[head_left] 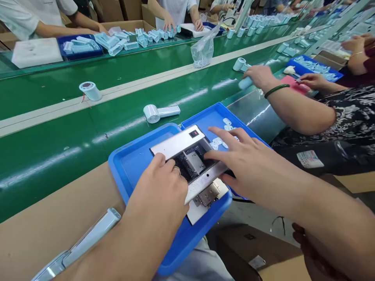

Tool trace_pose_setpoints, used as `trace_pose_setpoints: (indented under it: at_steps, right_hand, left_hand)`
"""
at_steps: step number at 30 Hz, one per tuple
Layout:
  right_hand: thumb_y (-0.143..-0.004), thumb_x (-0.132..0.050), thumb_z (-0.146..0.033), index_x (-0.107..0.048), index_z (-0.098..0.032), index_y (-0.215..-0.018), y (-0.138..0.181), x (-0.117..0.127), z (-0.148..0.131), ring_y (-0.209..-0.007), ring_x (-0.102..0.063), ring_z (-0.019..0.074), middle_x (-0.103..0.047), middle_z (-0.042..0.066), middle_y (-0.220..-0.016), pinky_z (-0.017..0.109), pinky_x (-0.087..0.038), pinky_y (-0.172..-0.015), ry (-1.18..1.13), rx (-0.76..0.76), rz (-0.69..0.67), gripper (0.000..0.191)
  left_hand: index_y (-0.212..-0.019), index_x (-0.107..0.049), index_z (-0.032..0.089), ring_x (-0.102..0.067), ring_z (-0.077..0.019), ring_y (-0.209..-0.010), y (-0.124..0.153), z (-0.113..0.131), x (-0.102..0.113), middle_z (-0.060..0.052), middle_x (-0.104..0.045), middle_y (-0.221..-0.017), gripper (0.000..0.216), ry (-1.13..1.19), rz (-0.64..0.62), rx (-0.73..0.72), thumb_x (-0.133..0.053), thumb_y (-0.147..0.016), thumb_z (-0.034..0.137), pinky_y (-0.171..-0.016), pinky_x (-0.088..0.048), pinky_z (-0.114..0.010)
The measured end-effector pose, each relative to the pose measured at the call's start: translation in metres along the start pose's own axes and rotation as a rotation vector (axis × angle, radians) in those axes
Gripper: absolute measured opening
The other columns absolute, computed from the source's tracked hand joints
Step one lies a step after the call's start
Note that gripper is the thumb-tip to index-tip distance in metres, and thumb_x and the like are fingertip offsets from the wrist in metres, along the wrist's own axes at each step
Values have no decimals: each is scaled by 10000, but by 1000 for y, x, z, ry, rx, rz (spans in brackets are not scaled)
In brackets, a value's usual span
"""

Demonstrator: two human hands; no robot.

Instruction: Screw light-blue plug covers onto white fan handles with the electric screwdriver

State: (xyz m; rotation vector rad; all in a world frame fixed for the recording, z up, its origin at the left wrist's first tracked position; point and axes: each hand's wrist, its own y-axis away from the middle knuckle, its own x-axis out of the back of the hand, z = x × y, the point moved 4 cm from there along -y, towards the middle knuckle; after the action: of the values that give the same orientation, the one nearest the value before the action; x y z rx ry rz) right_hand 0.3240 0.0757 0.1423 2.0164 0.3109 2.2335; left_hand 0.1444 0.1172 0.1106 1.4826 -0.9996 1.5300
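A white metal fixture [178, 144] with a dark recess, a small metal block [195, 162] inside and a black rocker switch [193, 134] is tilted over a blue tray [124, 162]. My left hand [159, 191] is closed on its near left side, a ring on one finger. At the right end, my right hand [243, 164] has its fingers spread, with the fingertips over the recess and the right edge. Whether they press on it, I cannot tell. Below the fixture's front edge, a metal hinge-like bracket [209, 194] shows on a white plate.
On the green conveyor belt [123, 117] lie a light-blue handled housing [161, 113] and a round piece [90, 91]. Small white parts [218, 142] sit in a second blue tray [205, 113]. A long light-blue part [84, 238] lies at left. Co-workers' hands [260, 78] work nearby.
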Motion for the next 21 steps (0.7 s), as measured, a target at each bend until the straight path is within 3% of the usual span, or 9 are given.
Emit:
trace_pose_setpoints:
  at_steps: [3,6,10,12,14,17,19,21]
  right_hand:
    - [-853,-770,-72,-847,-198,-1280,6,-1,0,-1393,-649,516,-473,207,-1798,774,-688,-1007,-49,112,165,452]
    - [-915,-668,-87,-794,-129,-1177,17,3,-3,-1263,-684,489,-614,231,-1647,751,-711,-911,-67,226,367,294]
    - [-932,-530,-10,-744,-124,-1070,30,8,-7,-1213,-693,450,-674,248,-1532,643,-709,-909,-100,277,460,278]
    - [-936,-505,6,-752,-131,-1138,33,7,-9,-1215,-691,423,-674,221,-1542,586,-710,-892,-122,288,447,348]
    - [-941,-499,7,-759,-133,-1225,33,3,-8,-1232,-691,414,-666,197,-1570,574,-713,-888,-119,290,439,410]
    - [-954,-496,-6,-759,-114,-1278,32,-3,-3,-1217,-710,423,-681,207,-1539,620,-720,-904,-84,294,472,431]
    - [-985,-494,-36,-744,-121,-1316,34,-10,2,-1252,-708,437,-688,209,-1525,655,-726,-904,-60,298,513,423]
    - [-1045,-495,-101,-699,-189,-1433,39,-21,7,-1409,-656,443,-643,151,-1633,691,-727,-954,-78,280,522,448]
  left_hand:
    - [-819,-742,201,-664,-302,-836,5,0,0,-67,-732,-759,287,-101,34,-25,-885,-892,439,-945,-444,-508]
    - [-938,-779,195,-684,-315,-852,3,-2,2,-66,-758,-808,287,-96,63,-48,-908,-859,439,-914,-443,-511]
    - [-1046,-846,199,-696,-327,-870,-12,-1,3,-77,-778,-845,348,-85,-129,-32,-927,-875,491,-916,-459,-515]
    - [-976,-862,198,-700,-321,-868,-18,1,5,-83,-777,-834,310,-95,-240,-30,-940,-875,480,-945,-470,-514]
    - [-852,-841,200,-710,-318,-885,-17,5,7,-83,-769,-808,284,-110,-269,-30,-941,-883,465,-992,-477,-518]
    - [-766,-806,202,-725,-314,-920,-3,7,10,-80,-765,-789,327,-141,-138,-9,-969,-868,466,-1052,-486,-512]
    - [-879,-853,198,-738,-320,-974,11,6,11,-93,-822,-898,331,-148,-15,-13,-1006,-815,484,-1072,-498,-494]
    - [-1071,-889,191,-749,-331,-1079,24,5,10,-112,-877,-1087,393,-134,78,-41,-976,-836,493,-1088,-504,-476]
